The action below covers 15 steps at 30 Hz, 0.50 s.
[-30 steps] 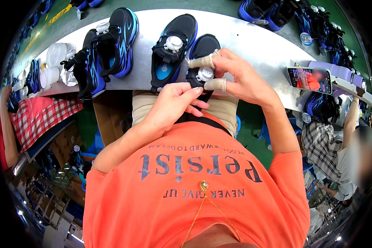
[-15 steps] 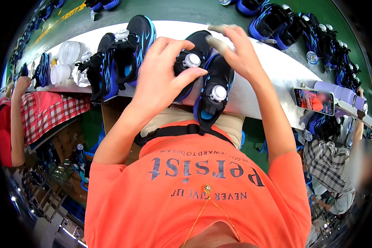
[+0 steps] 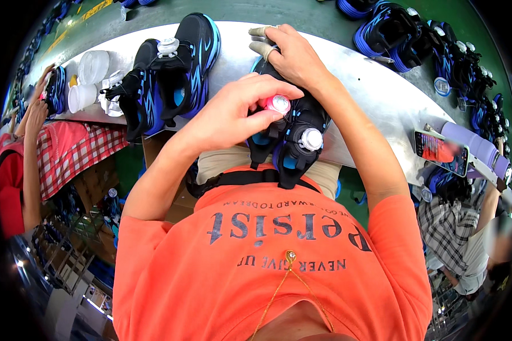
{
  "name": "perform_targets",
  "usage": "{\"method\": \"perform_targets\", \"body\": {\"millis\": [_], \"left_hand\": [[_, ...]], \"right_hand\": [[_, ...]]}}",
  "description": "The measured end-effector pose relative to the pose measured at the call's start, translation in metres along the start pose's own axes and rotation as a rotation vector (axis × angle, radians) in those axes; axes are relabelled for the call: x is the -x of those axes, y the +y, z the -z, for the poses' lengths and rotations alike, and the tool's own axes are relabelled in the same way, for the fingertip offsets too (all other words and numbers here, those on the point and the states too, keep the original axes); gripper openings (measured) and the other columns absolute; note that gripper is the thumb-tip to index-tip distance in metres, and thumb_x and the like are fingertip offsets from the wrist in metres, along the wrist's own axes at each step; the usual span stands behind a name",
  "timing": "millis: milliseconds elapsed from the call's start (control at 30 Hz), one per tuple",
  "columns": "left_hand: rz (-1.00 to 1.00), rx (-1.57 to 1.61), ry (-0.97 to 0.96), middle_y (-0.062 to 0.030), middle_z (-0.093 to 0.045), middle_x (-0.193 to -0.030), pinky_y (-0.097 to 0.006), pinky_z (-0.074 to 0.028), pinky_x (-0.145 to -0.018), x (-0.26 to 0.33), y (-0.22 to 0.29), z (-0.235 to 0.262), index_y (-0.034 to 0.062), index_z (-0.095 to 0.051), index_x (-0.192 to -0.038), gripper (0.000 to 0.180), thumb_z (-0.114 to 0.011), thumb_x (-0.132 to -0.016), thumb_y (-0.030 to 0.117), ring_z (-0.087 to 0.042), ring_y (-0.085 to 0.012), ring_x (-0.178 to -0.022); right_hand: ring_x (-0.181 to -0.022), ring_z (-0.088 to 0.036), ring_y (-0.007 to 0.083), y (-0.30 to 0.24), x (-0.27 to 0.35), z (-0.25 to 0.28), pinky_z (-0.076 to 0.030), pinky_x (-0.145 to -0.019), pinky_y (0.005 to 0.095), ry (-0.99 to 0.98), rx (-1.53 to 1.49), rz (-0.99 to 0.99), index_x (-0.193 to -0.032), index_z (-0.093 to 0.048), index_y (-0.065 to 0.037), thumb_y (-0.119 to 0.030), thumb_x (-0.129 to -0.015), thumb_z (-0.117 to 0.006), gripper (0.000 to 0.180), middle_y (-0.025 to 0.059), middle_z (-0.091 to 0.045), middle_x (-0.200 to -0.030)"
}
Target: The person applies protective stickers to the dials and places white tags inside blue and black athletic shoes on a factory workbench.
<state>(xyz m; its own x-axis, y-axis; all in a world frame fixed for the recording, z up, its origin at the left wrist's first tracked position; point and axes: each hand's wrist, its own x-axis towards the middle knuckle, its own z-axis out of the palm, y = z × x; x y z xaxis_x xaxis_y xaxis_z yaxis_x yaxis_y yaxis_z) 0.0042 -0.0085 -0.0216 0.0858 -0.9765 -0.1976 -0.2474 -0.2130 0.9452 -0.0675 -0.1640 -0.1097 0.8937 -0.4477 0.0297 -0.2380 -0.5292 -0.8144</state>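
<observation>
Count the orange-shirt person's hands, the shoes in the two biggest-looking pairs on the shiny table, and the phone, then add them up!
Hands: 2 (left hand, right hand)
Shoes by the hands: 2 (left shoe, right shoe)
Shoes in the pair further left: 2 (outer shoe, inner shoe)
Phone: 1
Total: 7

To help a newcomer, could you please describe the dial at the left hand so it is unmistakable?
On the silvery table, find the black shoes directly in front of the orange shirt. On the left one, the round dial sits between the left hand's thumb and forefinger. It shows pink-red at its side, unlike the white dial on the right shoe.
</observation>
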Motion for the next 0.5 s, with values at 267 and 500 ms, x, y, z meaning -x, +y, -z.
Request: {"method": "perform_targets", "body": {"millis": [267, 500], "left_hand": [[0.006, -0.116, 0.127, -0.0036, -0.053, -0.088, -0.025, -0.041, -0.071, 0.002, 0.004, -0.009, 0.0044, -0.061, -0.107, 0.036, -0.072, -0.073, 0.011, -0.050, -0.0149, -0.087], [-0.069, -0.293, 0.257, -0.0052, -0.055, -0.093, -0.027, -0.041, -0.076, 0.004, 0.011, -0.015, 0.0047, -0.061, -0.113, 0.038, -0.068, -0.076, 0.011, -0.051, -0.0174, -0.089]], "right_hand": [[-0.093, -0.056, 0.0326, -0.002, 0.000, 0.001, -0.045, -0.084, 0.0376, 0.014, -0.036, 0.043, -0.113, -0.064, -0.012, -0.030, -0.086, -0.059, 0.032, 0.0164, -0.058, -0.096], [-0.089, -0.056, 0.0338, 0.003, 0.004, 0.000, -0.046, -0.080, 0.0391, 0.078, -0.066, 0.095, -0.111, -0.065, -0.011, -0.029, -0.085, -0.060, 0.032, 0.0178, -0.058, -0.090]]}}
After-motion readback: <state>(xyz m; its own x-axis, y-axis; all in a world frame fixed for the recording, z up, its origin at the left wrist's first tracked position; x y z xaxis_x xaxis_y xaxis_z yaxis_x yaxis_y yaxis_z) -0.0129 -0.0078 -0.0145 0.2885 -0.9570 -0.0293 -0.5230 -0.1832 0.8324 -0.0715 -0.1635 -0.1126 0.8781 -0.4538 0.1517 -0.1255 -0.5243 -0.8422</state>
